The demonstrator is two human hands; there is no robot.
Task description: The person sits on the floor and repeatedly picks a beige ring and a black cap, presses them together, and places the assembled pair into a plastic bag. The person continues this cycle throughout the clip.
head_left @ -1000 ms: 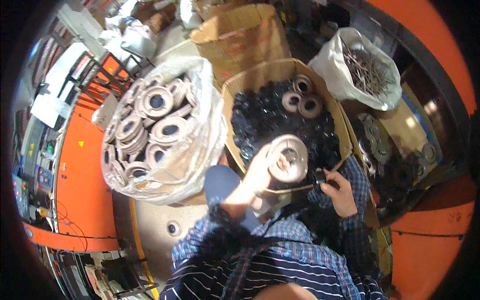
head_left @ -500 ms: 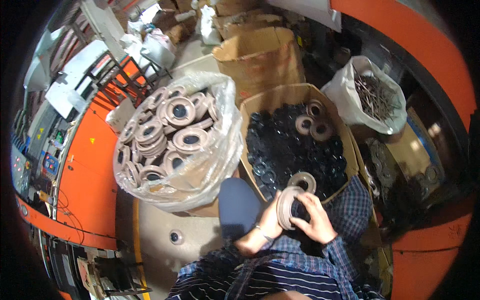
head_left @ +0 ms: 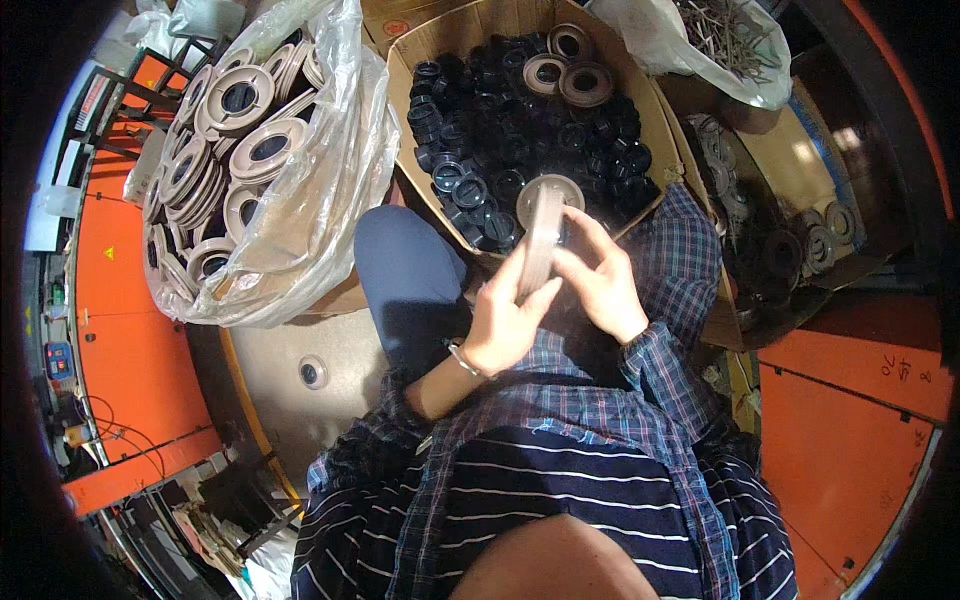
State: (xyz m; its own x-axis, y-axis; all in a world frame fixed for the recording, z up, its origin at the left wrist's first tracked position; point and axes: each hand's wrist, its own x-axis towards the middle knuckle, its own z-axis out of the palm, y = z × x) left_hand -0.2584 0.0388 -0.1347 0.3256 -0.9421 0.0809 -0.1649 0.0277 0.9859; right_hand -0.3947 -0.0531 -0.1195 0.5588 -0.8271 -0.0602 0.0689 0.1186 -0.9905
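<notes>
My left hand (head_left: 503,318) grips a grey-brown flanged ring (head_left: 541,243), turned nearly edge-on so its ridged rim shows. My right hand (head_left: 606,285) is at the ring's right face, thumb and fingers curled around a black ring-shaped piece (head_left: 562,232) that is mostly hidden. Just beyond them, another grey-brown ring (head_left: 572,187) lies on the heap of black rings (head_left: 500,130) in a cardboard box (head_left: 408,165). Three more brown rings (head_left: 586,84) rest on the far part of that heap.
A clear plastic bag (head_left: 345,150) full of grey-brown rings stands at the left. One loose ring (head_left: 313,372) lies on the floor. A white sack (head_left: 650,45) of thin strips stands far right, beside a box holding grey rings (head_left: 820,248). Orange machine panels (head_left: 130,270) flank both sides.
My view has tilted down, so the boxes and bag sit higher in the picture. The held ring has turned from showing its face to nearly edge-on, still between my hands.
</notes>
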